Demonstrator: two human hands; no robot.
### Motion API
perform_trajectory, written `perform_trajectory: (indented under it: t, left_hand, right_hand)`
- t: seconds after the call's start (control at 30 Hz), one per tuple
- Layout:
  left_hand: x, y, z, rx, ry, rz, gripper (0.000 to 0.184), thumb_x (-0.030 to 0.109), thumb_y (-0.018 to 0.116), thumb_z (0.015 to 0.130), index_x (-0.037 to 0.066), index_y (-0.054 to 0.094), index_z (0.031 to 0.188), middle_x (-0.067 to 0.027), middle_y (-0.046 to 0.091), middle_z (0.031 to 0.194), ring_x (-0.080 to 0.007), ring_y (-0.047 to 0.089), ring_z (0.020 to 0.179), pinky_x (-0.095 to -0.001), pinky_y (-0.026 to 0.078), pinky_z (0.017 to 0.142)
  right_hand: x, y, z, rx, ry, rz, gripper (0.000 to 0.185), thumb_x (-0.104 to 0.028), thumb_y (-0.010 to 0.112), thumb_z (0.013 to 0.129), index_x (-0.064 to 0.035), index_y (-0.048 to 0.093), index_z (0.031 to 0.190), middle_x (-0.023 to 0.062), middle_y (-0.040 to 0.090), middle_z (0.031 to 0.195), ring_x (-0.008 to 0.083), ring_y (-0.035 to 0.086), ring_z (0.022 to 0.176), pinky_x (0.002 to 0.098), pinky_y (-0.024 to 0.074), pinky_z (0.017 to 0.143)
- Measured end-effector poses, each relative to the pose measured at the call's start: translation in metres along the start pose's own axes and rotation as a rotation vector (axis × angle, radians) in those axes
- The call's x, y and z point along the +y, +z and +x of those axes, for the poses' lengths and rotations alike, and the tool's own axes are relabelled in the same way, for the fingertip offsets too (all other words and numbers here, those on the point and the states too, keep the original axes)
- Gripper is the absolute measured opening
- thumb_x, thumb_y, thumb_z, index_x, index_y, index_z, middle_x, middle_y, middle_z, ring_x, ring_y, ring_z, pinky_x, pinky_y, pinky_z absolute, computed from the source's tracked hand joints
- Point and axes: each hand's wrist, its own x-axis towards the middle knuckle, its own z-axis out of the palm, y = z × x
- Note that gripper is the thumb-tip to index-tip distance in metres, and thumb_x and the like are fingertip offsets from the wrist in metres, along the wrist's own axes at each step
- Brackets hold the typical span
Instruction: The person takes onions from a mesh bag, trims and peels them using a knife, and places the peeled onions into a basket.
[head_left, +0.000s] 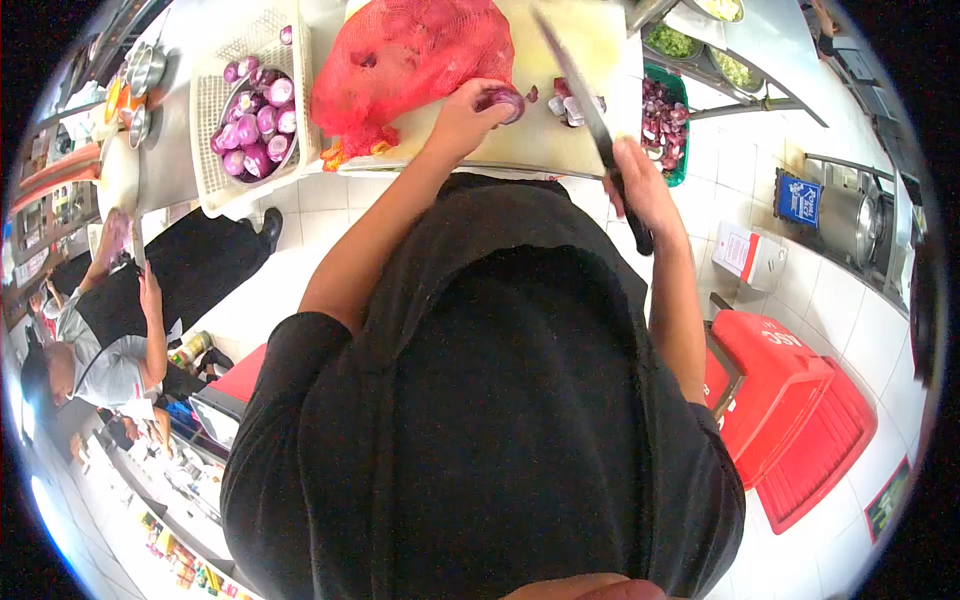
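Note:
My left hand (465,122) is closed around a red onion (505,101), just above the near part of the cutting board (455,148). In my right hand (642,185) is the black handle of a long knife (582,92), its blade pointing up and away to the left. Some cut onion pieces (572,103) lie on the board beside the blade. A large red mesh bag (415,60) rests on the board, touching or close behind my left hand; its contents are hard to make out.
Left of the board, a white plastic basket (205,130) holds several peeled red onions (262,125). A green crate (682,100) with onion peels or pieces is on the right. Red bins (780,390) stand at lower right. Another person (130,330) works at the left.

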Motion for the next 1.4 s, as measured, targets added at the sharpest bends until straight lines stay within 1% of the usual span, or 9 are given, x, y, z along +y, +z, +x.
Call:
perform_trajectory:
  t: [0.13, 0.17, 0.23, 0.43, 0.53, 0.73, 0.9, 1.17, 1.4]
  left_hand:
    - [-0.01, -0.02, -0.01, 0.134, -0.027, -0.085, 0.038, 0.01, 0.069, 0.087, 0.001, 0.057, 0.122, -0.0083, 0.068, 0.106, -0.0144, 0.064, 0.092, -0.0276, 0.051, 0.075]
    - [-0.011, -0.02, -0.014, 0.148, -0.041, -0.109, 0.037, 0.01, 0.069, 0.088, 0.001, 0.057, 0.122, -0.0078, 0.068, 0.106, -0.0138, 0.064, 0.091, -0.0273, 0.051, 0.074]
    - [-0.017, -0.021, -0.016, 0.139, -0.052, -0.118, 0.035, 0.01, 0.068, 0.088, 0.002, 0.058, 0.121, -0.0072, 0.068, 0.106, -0.0129, 0.063, 0.09, -0.0267, 0.051, 0.074]
    - [-0.024, -0.021, -0.014, 0.126, -0.07, -0.104, 0.034, 0.011, 0.067, 0.089, 0.003, 0.058, 0.121, -0.0059, 0.068, 0.105, -0.0122, 0.063, 0.091, -0.0262, 0.051, 0.072]
    - [-0.027, -0.023, -0.013, 0.129, -0.081, -0.105, 0.037, 0.012, 0.065, 0.092, 0.003, 0.056, 0.126, -0.0072, 0.067, 0.111, -0.015, 0.063, 0.095, -0.0278, 0.053, 0.074]
    - [-0.027, -0.029, -0.005, 0.174, -0.049, -0.104, 0.042, 0.014, 0.065, 0.093, 0.007, 0.056, 0.133, -0.0066, 0.065, 0.116, -0.0156, 0.063, 0.097, -0.0285, 0.054, 0.073]
    - [-0.021, -0.031, -0.005, 0.196, -0.065, -0.069, 0.042, 0.013, 0.066, 0.092, 0.007, 0.058, 0.132, -0.0065, 0.065, 0.116, -0.0153, 0.063, 0.098, -0.0285, 0.054, 0.073]
    - [-0.028, -0.039, -0.009, 0.184, -0.018, -0.092, 0.041, 0.009, 0.066, 0.091, 0.006, 0.059, 0.131, -0.0053, 0.066, 0.108, -0.0115, 0.063, 0.092, -0.0257, 0.052, 0.069]
    - [-0.021, -0.041, -0.022, 0.193, -0.077, -0.155, 0.039, 0.008, 0.066, 0.091, 0.006, 0.059, 0.129, -0.0061, 0.065, 0.111, -0.0136, 0.063, 0.096, -0.0268, 0.054, 0.072]
  right_hand:
    - [0.014, 0.002, -0.036, -0.139, 0.216, -0.199, 0.036, -0.04, 0.039, 0.106, -0.0076, 0.052, 0.098, 0.0026, 0.052, 0.067, 0.0112, 0.049, 0.053, 0.0278, 0.0416, 0.05]
    - [0.036, 0.004, -0.031, -0.122, 0.117, -0.313, 0.038, -0.04, 0.041, 0.105, -0.0056, 0.053, 0.098, 0.0038, 0.053, 0.073, 0.0135, 0.051, 0.065, 0.031, 0.0435, 0.061]
    - [0.046, 0.011, -0.028, -0.049, 0.031, -0.335, 0.039, -0.039, 0.043, 0.104, -0.004, 0.052, 0.092, 0.0071, 0.056, 0.069, 0.0181, 0.056, 0.061, 0.0353, 0.0463, 0.057]
    - [0.044, 0.016, -0.032, -0.059, 0.158, -0.179, 0.039, -0.04, 0.042, 0.104, -0.0046, 0.053, 0.091, 0.0069, 0.056, 0.069, 0.0177, 0.055, 0.06, 0.0345, 0.0451, 0.055]
    - [0.036, 0.012, -0.043, -0.099, 0.242, -0.197, 0.038, -0.038, 0.041, 0.105, -0.0053, 0.055, 0.094, 0.0006, 0.05, 0.076, 0.0122, 0.048, 0.071, 0.0295, 0.0416, 0.067]
    - [0.053, 0.025, -0.035, -0.01, 0.064, -0.183, 0.039, -0.04, 0.04, 0.105, -0.0052, 0.055, 0.097, 0.0059, 0.056, 0.067, 0.0161, 0.053, 0.052, 0.0324, 0.0443, 0.048]
    - [0.034, 0.008, -0.027, 0.034, 0.259, 0.083, 0.04, -0.042, 0.036, 0.106, -0.0051, 0.052, 0.104, 0.0044, 0.054, 0.063, 0.013, 0.046, 0.041, 0.0292, 0.0403, 0.037]
    - [0.047, -0.056, -0.009, 0.284, 0.16, 0.059, 0.045, -0.047, 0.036, 0.104, -0.0044, 0.053, 0.109, 0.0053, 0.054, 0.064, 0.0123, 0.047, 0.042, 0.0293, 0.0418, 0.037]
    - [0.049, 0.012, -0.063, -0.024, 0.197, -0.095, 0.038, -0.042, 0.041, 0.103, -0.0075, 0.053, 0.096, 0.0049, 0.053, 0.065, 0.0131, 0.051, 0.049, 0.0296, 0.0437, 0.04]
